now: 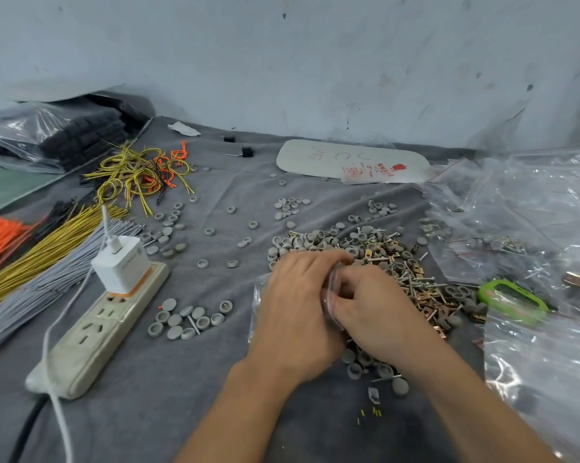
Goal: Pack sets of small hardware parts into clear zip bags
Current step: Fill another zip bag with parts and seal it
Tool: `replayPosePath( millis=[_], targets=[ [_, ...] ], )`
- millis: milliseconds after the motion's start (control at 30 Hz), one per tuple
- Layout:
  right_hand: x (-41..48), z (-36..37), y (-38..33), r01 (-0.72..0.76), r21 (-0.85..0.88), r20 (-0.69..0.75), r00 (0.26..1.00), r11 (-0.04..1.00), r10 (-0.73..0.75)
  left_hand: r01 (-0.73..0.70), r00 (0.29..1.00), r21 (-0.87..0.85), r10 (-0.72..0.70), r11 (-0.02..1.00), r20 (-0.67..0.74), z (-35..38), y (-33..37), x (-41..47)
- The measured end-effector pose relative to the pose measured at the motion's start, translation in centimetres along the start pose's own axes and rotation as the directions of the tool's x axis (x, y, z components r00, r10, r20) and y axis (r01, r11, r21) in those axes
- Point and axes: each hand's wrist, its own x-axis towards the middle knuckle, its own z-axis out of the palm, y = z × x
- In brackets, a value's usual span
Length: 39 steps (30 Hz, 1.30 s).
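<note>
A heap of small hardware parts [378, 259], grey round caps, screws and copper-coloured clips, lies on the grey cloth in the middle right. Both hands meet at the near edge of that heap. My left hand [298, 302] and my right hand [372, 309] pinch a small clear zip bag [332, 289] between them; most of the bag is hidden under the fingers. A corner of clear plastic [257, 289] shows left of my left hand. What the bag contains is hidden.
A white power strip [91, 332] with a charger [121, 262] lies at left, beside bundles of grey, yellow and orange wires [31, 262]. Loose grey caps [185, 319] dot the cloth. Clear bags [532, 228] pile at right by a green-handled tool [512, 297].
</note>
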Motion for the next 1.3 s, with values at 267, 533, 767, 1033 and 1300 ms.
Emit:
replayPosePath(
  millis=[267, 533, 767, 1033, 1300],
  targets=[
    [-0.9, -2.0, 1.5, -0.156, 0.396, 0.148, 0.984, 0.905, 0.105, 0.271, 0.912, -0.398, -0.366, 0.876, -0.186, -3.0, -0.4, -0.4],
    [-1.5, -3.8, 1.9, -0.146, 0.790, 0.158, 0.987, 0.595, 0.033, 0.555, 0.649, -0.791, -0.729, 0.258, 0.218, -2.5, -1.0, 0.5],
    [-1.7, -4.7, 3.1, -0.127, 0.920, 0.149, 0.988, 0.370, -0.033, 0.691, 0.685, -0.677, -0.529, 0.254, 0.501, -2.5, -1.1, 0.3],
    [-1.4, -4.0, 4.0, -0.194, 0.967, 0.175, 0.977, 0.166, 0.122, 0.667, 0.715, -0.726, -0.419, 0.169, 0.560, -2.5, -1.3, 0.3],
    [-0.8, -3.7, 4.5, -0.162, 0.874, 0.000, 0.943, 0.459, 0.333, 0.657, 0.640, -0.753, -0.497, -0.042, 0.586, -2.6, -1.7, 0.8]
  ],
)
